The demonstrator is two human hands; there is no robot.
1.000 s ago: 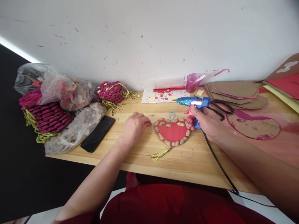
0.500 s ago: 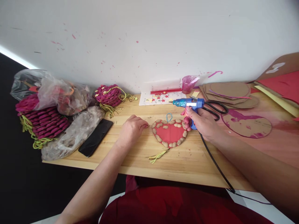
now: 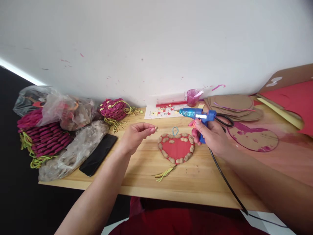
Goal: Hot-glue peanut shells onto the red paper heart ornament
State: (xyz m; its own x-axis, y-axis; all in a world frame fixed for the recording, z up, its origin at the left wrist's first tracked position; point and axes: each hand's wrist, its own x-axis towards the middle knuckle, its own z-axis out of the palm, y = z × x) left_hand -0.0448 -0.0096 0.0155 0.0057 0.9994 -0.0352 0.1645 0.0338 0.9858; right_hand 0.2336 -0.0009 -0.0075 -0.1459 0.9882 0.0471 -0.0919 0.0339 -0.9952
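Observation:
My right hand (image 3: 210, 134) is wrapped round the handle of a blue glue gun (image 3: 195, 115), whose nozzle points left, above and behind a red heart (image 3: 176, 149). Peanuts (image 3: 188, 156) line the heart's edge, and a few lie on its upper left part. A blue loop (image 3: 175, 131) is at its top, and a yellow-green tassel (image 3: 164, 173) hangs from its lower tip. Left of the heart, my left hand (image 3: 138, 135) pinches a small tan piece (image 3: 156, 128) between thumb and fingertips; it looks like a peanut.
Plastic bags (image 3: 70, 156), a phone (image 3: 98, 155) and magenta woven pieces (image 3: 113, 109) lie on the left. Behind the heart are a sheet with stars (image 3: 153, 114) and a pink cup (image 3: 193, 98). Cardboard shapes (image 3: 232, 102) lie right. The gun's black cord (image 3: 225, 178) runs over the table's front edge.
My left hand has turned and its fingertips have lifted, bringing the small piece into view. The glue gun stays in my right hand. The whole view has tipped slightly upward.

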